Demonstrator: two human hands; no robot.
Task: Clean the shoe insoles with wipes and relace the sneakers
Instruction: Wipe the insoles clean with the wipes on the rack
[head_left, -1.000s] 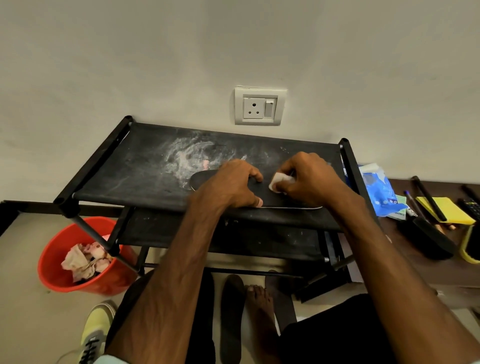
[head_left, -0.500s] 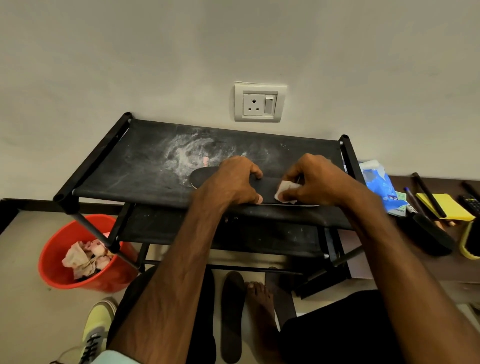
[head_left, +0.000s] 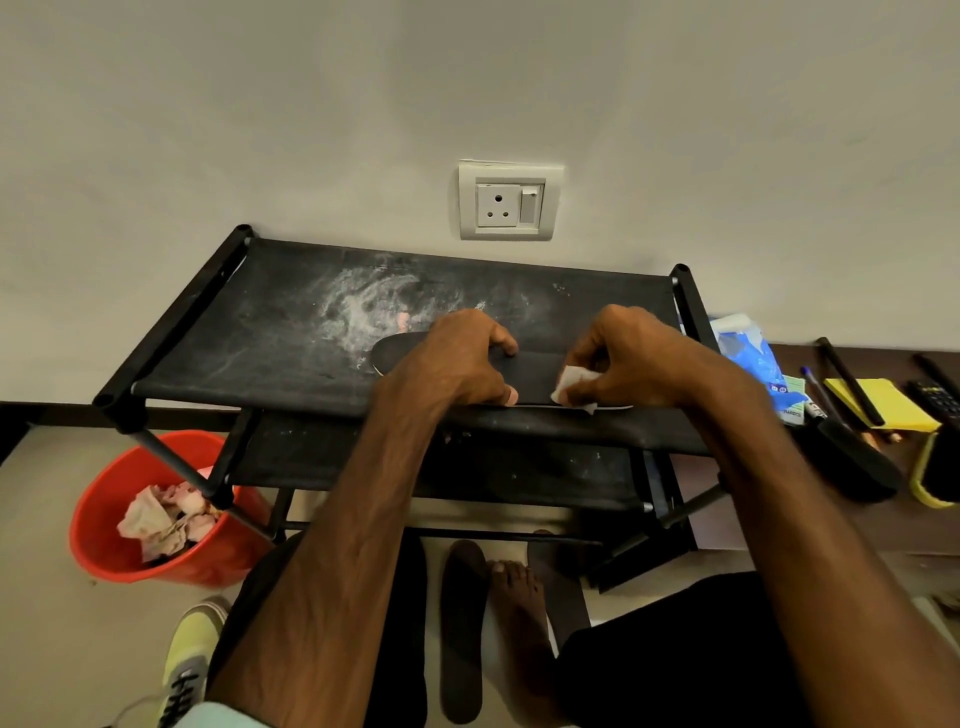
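Note:
A dark insole (head_left: 535, 371) lies flat on the top shelf of a black fabric rack (head_left: 270, 338). My left hand (head_left: 457, 358) grips its middle, fingers over the far edge and thumb at the near edge. My right hand (head_left: 628, 358) pinches a white wipe (head_left: 574, 384) against the insole's right part. On the floor below, another dark insole (head_left: 462, 629) lies beside a bare foot, and a yellow-green sneaker (head_left: 189, 660) with laces sits at the lower left.
A red bucket (head_left: 104, 540) with crumpled used wipes stands at the left under the rack. A blue wipes pack (head_left: 748, 358), pens, a yellow pad (head_left: 878, 402) and a dark brush lie on the brown surface at the right. A wall socket (head_left: 509, 202) is above the rack.
My right hand has slid the wipe rightward and toward the near edge along the insole. My left hand has kept its hold in the same place.

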